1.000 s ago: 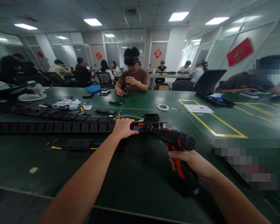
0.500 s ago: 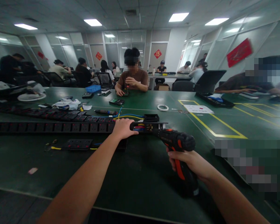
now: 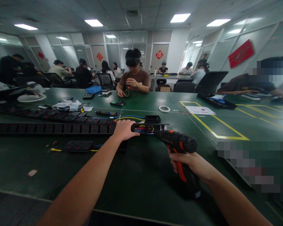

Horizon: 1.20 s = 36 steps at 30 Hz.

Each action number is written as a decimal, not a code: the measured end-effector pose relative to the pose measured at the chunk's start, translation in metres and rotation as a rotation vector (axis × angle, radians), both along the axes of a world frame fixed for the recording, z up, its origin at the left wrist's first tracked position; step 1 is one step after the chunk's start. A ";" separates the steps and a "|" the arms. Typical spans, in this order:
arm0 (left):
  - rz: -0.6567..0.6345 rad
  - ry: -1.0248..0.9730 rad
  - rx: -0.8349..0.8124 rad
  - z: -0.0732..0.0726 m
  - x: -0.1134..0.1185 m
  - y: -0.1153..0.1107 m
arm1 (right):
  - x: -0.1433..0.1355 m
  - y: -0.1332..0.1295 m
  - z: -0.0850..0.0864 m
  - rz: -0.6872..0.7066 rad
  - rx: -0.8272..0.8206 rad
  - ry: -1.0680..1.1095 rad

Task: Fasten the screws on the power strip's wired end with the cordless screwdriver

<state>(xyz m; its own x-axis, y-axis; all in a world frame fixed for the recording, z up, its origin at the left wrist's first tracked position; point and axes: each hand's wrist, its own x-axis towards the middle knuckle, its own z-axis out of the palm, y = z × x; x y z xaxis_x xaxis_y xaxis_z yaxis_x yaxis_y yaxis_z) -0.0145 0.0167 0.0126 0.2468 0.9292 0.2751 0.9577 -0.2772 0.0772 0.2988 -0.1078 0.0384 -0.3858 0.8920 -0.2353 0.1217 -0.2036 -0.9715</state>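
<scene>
My left hand is wrapped over the right part of a long black power strip, thumb at the front and fingers over the top. Right of that hand the strip's end lies open, with red, blue and yellow wires inside. My right hand grips a black and orange cordless drill by its handle. The drill's nose points left at the brass terminals in the strip's end; whether the bit touches them I cannot tell. A short socket module with wires lies in front of the strip.
Behind the strip lie a second row of sockets, a dark pen-shaped tool and a plastic bag. A white tape roll and a paper sheet rest farther back. Across the green table a person works on a small device.
The drill's nose has shifted very slightly at the terminals. Otherwise both hands keep their places and grips.
</scene>
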 end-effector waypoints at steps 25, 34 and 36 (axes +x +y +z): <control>-0.002 -0.019 -0.012 -0.001 0.000 0.000 | 0.000 0.000 -0.001 0.008 -0.026 0.020; -0.001 -0.008 0.008 -0.001 0.000 0.000 | 0.003 0.002 -0.004 0.016 -0.032 0.035; -0.004 -0.009 0.006 -0.001 0.000 0.000 | 0.002 0.001 -0.004 0.014 -0.019 0.032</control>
<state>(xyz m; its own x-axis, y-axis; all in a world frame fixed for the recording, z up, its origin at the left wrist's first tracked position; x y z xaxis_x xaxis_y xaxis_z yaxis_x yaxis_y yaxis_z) -0.0141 0.0168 0.0118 0.2476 0.9266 0.2832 0.9560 -0.2811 0.0841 0.3011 -0.1065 0.0342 -0.4060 0.8820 -0.2394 0.0934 -0.2205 -0.9709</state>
